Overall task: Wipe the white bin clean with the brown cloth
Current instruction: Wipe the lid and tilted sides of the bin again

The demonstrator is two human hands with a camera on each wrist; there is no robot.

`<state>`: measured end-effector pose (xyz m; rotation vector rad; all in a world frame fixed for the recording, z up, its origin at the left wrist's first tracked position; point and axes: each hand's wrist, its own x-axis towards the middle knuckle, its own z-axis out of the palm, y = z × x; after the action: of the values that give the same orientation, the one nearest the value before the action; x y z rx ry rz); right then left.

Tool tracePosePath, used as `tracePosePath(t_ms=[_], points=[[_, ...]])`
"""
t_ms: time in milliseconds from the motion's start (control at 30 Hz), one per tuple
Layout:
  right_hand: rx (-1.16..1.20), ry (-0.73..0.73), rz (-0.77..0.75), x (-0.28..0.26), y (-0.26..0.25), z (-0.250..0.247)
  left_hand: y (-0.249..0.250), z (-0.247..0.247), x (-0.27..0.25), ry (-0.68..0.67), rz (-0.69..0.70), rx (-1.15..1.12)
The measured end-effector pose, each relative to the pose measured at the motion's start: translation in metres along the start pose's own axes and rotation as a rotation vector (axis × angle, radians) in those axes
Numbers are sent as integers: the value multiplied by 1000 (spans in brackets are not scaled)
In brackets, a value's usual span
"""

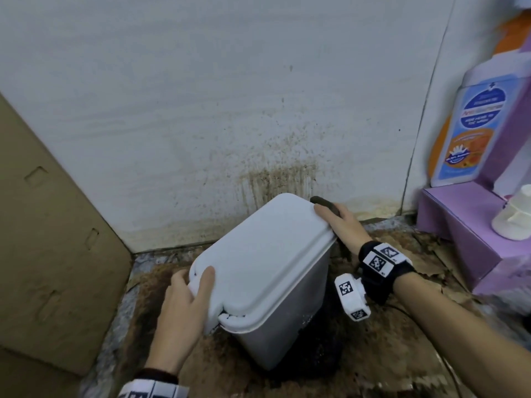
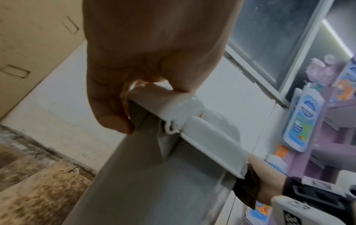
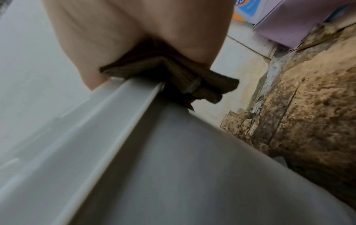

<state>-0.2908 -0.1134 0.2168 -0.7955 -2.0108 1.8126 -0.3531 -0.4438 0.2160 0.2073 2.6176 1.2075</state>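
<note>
A white bin (image 1: pixel 267 271) with its lid down stands tilted on the stained floor by the wall. My left hand (image 1: pixel 184 300) grips the near left corner of the lid, thumb on top and fingers curled under the rim (image 2: pixel 154 103). At the far right corner my right hand (image 1: pixel 339 225) holds the folded brown cloth (image 1: pixel 324 203) against the lid edge. In the right wrist view the cloth (image 3: pixel 173 79) is bunched between the palm and the lid's rim (image 3: pixel 123 106). From the left wrist, the cloth (image 2: pixel 246 188) shows dark under the right hand (image 2: pixel 263 179).
A brown cardboard sheet (image 1: pixel 48 239) leans at the left. A purple display stand (image 1: pixel 471 231) with a bottle picture (image 1: pixel 474 124) and a white container (image 1: pixel 514 216) sits at the right. The white wall (image 1: pixel 230 96) carries brown splatter just behind the bin. The floor (image 1: pixel 402 340) is rusty brown.
</note>
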Motion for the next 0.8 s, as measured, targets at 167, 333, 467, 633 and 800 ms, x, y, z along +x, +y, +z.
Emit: tracePosePath(t_ms=[167, 333, 467, 633, 800], points=[[-21, 4, -63, -3, 5, -3, 9, 4, -11, -15, -19, 40], [77, 23, -131, -17, 6, -1, 11, 2, -7, -17, 39, 18], [96, 254, -141, -37, 17, 2, 10, -1, -1, -14, 105, 63], [86, 534, -55, -78, 25, 10, 19, -7, 25, -75, 163, 68], [72, 577, -43, -97, 38, 17, 25, -4, 43, -104, 211, 42]])
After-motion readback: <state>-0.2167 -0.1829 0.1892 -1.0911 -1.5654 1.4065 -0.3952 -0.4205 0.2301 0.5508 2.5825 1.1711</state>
